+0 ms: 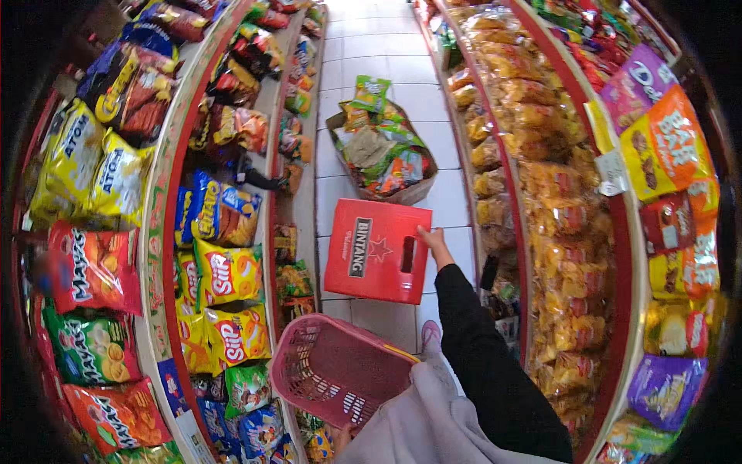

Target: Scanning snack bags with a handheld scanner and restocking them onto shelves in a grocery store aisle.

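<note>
A red Bintang box point(371, 290) with a hand slot stands in the aisle in front of me. My right hand point(433, 243) grips its right edge beside the slot, thumb on the near face and the other fingers mostly hidden. Close to my body, a pink plastic shopping basket point(333, 320) hangs tilted, and nothing shows inside it. At its lower rim is my left hand point(343, 438), holding the basket and partly covered by grey cloth. Just beyond the red box sits an open cardboard carton point(413, 194) heaped with snack packets point(400, 156).
Shelves of bagged snacks point(235, 275) line the left side, with Mayasi packets point(98, 267) above them. Clear bags of yellow-orange snacks point(565, 232) fill the right shelves. White floor tiles point(377, 46) run down the narrow aisle. My shoe point(430, 332) is near the box.
</note>
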The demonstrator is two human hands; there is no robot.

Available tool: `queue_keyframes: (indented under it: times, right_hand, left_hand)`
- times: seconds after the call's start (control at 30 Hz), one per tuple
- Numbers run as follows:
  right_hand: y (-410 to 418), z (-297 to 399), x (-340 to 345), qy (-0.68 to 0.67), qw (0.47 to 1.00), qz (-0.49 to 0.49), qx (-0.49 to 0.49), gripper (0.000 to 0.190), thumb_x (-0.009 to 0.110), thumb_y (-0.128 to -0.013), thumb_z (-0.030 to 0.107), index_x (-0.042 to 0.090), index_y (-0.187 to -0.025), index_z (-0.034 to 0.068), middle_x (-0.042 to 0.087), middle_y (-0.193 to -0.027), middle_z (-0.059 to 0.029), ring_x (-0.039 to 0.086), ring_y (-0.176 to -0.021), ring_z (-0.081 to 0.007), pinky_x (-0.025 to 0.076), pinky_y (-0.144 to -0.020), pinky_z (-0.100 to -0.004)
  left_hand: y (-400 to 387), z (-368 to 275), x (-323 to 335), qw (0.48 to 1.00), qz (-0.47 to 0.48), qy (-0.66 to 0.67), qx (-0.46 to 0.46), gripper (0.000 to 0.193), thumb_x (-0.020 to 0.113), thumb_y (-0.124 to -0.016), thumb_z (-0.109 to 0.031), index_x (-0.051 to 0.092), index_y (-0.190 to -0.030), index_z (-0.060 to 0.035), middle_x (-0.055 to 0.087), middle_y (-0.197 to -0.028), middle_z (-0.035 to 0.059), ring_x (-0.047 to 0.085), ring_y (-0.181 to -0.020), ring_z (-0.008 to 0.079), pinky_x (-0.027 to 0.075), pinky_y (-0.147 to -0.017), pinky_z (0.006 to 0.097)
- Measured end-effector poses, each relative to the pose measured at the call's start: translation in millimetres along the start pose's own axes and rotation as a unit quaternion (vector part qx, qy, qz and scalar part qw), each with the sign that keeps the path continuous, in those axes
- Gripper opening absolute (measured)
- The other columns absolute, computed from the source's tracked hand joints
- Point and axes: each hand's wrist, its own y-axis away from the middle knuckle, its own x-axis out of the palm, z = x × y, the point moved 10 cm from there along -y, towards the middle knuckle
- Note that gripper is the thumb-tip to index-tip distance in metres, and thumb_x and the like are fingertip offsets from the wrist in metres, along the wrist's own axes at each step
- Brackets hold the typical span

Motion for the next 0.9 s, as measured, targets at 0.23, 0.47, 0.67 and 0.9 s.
queue_keyframes:
  times: [0.23,0.47,0.67,0.9]
  right_hand:
    - [19.2,-64.4,11.7,-0.209,0.955,0.098,0.187,0.078,0.066,-0.066,0.054,0.037,-0.126,0.014,0.048,-0.116,-0.0053,0.051,-0.093,-0.0215,0.043,-0.071,-0.0339]
    - [141.9,-154.8,-28.7,-0.1,0.92,0.244,0.289,0.089,0.03,-0.064,0.082,0.036,-0.128,0.02,0.044,-0.122,-0.0022,0.044,-0.102,-0.0224,0.024,-0.089,-0.0458]
    - [258.2,-252.3,-40.3,-0.437,0.654,0.083,0.612,0.085,0.041,-0.07,0.073,0.039,-0.124,0.007,0.052,-0.114,-0.0073,0.047,-0.104,-0.023,0.034,-0.088,-0.0405]
    - [203.3,-180.6,-53.3,-0.39,0.892,0.23,-0.007,0.05,0.063,-0.065,0.008,0.048,-0.112,-0.003,0.057,-0.105,-0.0125,0.055,-0.096,-0.0214,0.043,-0.083,-0.0316]
  left_hand:
    - [18.7,28.0,-17.4,0.999,-0.043,-0.017,-0.027,0.06,0.051,-0.066,0.001,0.035,-0.123,-0.0061,0.049,-0.11,0.0099,0.056,-0.088,0.0229,0.049,-0.069,0.0331]
    - [22.1,31.0,-13.3,0.999,-0.037,-0.026,-0.009,0.059,0.052,-0.066,0.001,0.036,-0.123,-0.0052,0.05,-0.111,0.0108,0.055,-0.087,0.0222,0.048,-0.07,0.0324]
    - [28.1,56.3,-21.5,0.998,-0.035,-0.046,0.005,0.058,0.052,-0.067,0.0,0.037,-0.122,-0.0045,0.05,-0.112,0.0115,0.055,-0.087,0.0216,0.047,-0.071,0.0318]
    - [57.8,95.7,-55.3,0.989,-0.143,0.011,-0.04,0.055,0.05,-0.068,0.001,0.038,-0.121,-0.0034,0.05,-0.113,0.0127,0.055,-0.088,0.0231,0.047,-0.073,0.0323]
